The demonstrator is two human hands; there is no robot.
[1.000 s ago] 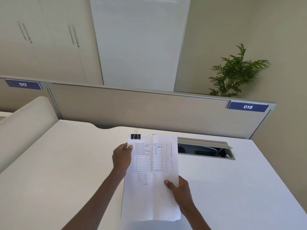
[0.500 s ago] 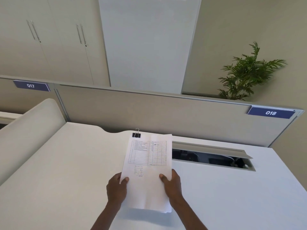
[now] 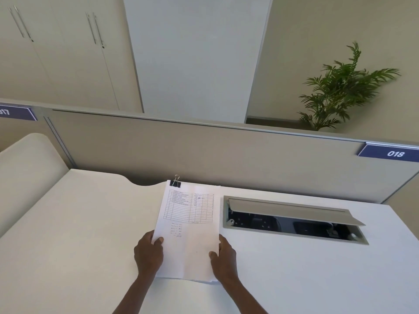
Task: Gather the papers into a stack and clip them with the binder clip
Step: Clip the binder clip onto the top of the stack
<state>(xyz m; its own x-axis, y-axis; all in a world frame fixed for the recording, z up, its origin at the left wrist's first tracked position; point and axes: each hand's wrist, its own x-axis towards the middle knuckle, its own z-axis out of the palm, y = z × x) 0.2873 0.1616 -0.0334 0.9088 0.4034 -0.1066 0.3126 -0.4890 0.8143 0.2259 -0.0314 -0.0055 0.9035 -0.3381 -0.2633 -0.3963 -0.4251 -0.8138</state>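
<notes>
Both hands have slid from the sides of the papers (image 3: 189, 232) to their near corners, and the stack now sits lower over the desk (image 3: 68, 234). Left hand (image 3: 148, 253) pinches the near left edge, thumb on top; right hand (image 3: 224, 257) grips the near right edge the same way. Thin white sheets, squared into a rectangle, carry a printed ruled table and handwritten figures. At the far left corner, well away from both grips, a black binder clip (image 3: 175, 182) with wire loops clamps the stack. Right of the grip, a grey hinged cable hatch (image 3: 292, 213) stands open in the smooth white desk.
</notes>
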